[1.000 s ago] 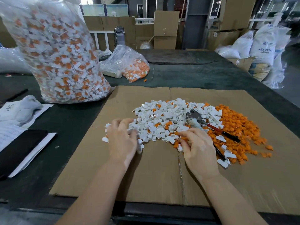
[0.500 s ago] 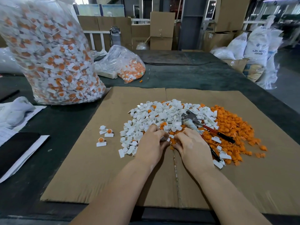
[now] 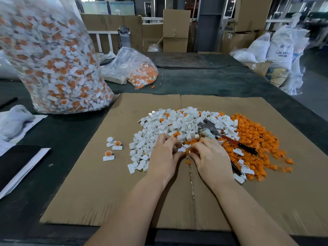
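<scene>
White plastic piece [image 3: 181,149] sits pinched in the curled fingers of the left hand [image 3: 164,157] at the centre of the frame. The right hand [image 3: 210,157] pinches an orange cap [image 3: 187,152] just beside it, at the lower edge of the white pile [image 3: 168,125] on the cardboard sheet [image 3: 106,192]. Three white-and-orange pieces [image 3: 113,148] lie further left.

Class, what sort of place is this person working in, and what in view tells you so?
Probably a factory or warehouse assembly bench: stacked cardboard boxes behind, a big clear bag of white-and-orange parts, and heaps of loose white pieces and orange pieces on a cardboard sheet.
</scene>
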Demonstrator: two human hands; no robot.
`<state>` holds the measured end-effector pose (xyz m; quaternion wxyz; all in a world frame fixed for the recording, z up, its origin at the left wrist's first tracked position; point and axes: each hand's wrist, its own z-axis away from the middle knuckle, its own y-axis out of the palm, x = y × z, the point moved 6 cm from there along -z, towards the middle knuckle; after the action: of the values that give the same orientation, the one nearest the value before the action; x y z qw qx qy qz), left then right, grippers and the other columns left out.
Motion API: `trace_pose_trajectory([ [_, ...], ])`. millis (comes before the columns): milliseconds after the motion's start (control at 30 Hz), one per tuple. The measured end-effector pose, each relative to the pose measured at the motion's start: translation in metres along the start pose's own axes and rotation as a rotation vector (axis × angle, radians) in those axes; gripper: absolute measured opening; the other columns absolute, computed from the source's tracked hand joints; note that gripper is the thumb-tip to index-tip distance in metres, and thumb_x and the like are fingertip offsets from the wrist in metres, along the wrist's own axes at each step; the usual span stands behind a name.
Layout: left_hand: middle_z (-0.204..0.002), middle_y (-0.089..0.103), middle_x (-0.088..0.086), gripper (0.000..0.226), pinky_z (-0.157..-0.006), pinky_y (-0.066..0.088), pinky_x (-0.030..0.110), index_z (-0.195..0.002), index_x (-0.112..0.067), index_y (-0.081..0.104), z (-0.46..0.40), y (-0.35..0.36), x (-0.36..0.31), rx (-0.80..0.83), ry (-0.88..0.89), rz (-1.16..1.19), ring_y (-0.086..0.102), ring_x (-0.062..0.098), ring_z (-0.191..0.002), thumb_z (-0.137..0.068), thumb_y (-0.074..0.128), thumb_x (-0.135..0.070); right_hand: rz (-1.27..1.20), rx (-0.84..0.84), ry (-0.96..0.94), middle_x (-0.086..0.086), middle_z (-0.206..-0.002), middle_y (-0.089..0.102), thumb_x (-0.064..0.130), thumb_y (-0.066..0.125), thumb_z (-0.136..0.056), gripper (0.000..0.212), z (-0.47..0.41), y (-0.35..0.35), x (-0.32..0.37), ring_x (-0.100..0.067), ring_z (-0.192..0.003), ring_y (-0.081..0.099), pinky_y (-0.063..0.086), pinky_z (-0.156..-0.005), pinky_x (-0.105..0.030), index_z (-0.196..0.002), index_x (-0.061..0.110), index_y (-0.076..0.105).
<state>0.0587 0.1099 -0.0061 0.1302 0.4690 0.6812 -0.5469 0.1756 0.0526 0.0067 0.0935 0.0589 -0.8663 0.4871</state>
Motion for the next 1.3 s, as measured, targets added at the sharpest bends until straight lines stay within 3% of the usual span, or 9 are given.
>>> trace_pose_trajectory([
  [133,-0.094,0.046,-0.009,0.017,-0.07,0.03,-0.003,-0.102,-0.014,0.062,0.001,-0.001,-0.002,0.004,0.029,-0.021,0.042,-0.007,-0.075,-0.086,0.067,-0.017,0.03,0.012,0.004,-0.009,-0.083,0.061,0.013,0.072,-0.08,0.01,-0.001,0.0,0.002,-0.028,-0.082,0.057,0.048,-0.073,-0.04,-0.083,0.006,0.065],
  [367,-0.094,0.056,-0.005,0.016,-0.069,0.032,0.008,-0.102,-0.013,0.065,0.002,-0.002,-0.003,0.012,0.04,-0.017,0.046,0.006,-0.082,-0.086,0.066,-0.019,0.136,-0.045,-0.048,-0.008,-0.075,0.062,0.015,0.078,-0.074,0.015,0.0,-0.006,0.009,-0.028,-0.074,0.06,0.047,-0.064,-0.038,-0.075,0.007,0.064],
  [600,-0.096,0.06,0.002,0.016,-0.071,0.038,0.021,-0.102,-0.011,0.069,0.004,-0.004,-0.011,-0.004,0.08,-0.062,0.054,0.017,-0.088,-0.092,0.059,-0.018,0.172,-0.152,-0.097,-0.007,-0.066,0.059,-0.001,0.081,-0.063,0.023,0.0,-0.012,0.013,-0.025,-0.063,0.058,0.045,-0.058,-0.031,-0.065,0.008,0.06],
  [733,-0.101,0.064,0.002,0.022,-0.076,0.036,0.013,-0.111,-0.011,0.068,0.005,-0.007,-0.012,-0.016,0.067,-0.033,0.057,0.017,-0.095,-0.092,0.058,-0.013,0.038,-0.187,-0.08,-0.009,-0.065,0.057,0.002,0.075,-0.076,0.017,0.003,-0.013,0.01,-0.027,-0.06,0.055,0.048,-0.057,-0.036,-0.069,0.005,0.06],
  [867,-0.094,0.046,-0.005,0.017,-0.069,0.031,-0.001,-0.103,-0.009,0.072,0.004,-0.007,-0.009,-0.003,0.043,-0.009,0.047,0.004,-0.081,-0.088,0.064,-0.011,-0.134,-0.184,-0.059,-0.01,-0.069,0.063,-0.002,0.07,-0.079,0.007,0.007,-0.014,0.007,-0.027,-0.062,0.06,0.052,-0.056,-0.039,-0.078,0.001,0.063],
  [1033,-0.088,0.046,-0.008,0.014,-0.064,0.026,0.012,-0.099,-0.013,0.07,0.002,-0.003,-0.008,0.046,0.027,-0.061,0.042,0.007,-0.082,-0.091,0.059,-0.016,-0.23,-0.19,-0.017,-0.007,-0.072,0.066,0.0,0.069,-0.08,0.005,0.009,-0.017,0.003,-0.022,-0.065,0.062,0.053,-0.058,-0.033,-0.083,0.002,0.065],
  [1200,-0.086,0.061,-0.009,0.018,-0.067,0.03,0.006,-0.094,-0.017,0.072,0.004,-0.003,-0.007,0.046,-0.016,0.012,0.049,0.005,-0.08,-0.089,0.061,-0.029,-0.2,-0.191,-0.043,-0.008,-0.071,0.065,0.003,0.07,-0.08,0.007,0.009,-0.018,0.006,-0.023,-0.066,0.062,0.053,-0.057,-0.035,-0.08,0.002,0.063],
  [1300,-0.085,0.06,-0.015,0.013,-0.071,0.034,0.006,-0.098,-0.019,0.072,0.003,-0.003,0.0,0.061,-0.089,0.073,0.05,0.001,-0.079,-0.087,0.064,-0.02,-0.193,-0.197,-0.036,-0.007,-0.069,0.063,0.005,0.07,-0.08,0.009,0.009,-0.018,0.006,-0.024,-0.064,0.06,0.053,-0.055,-0.037,-0.078,0.003,0.062],
])
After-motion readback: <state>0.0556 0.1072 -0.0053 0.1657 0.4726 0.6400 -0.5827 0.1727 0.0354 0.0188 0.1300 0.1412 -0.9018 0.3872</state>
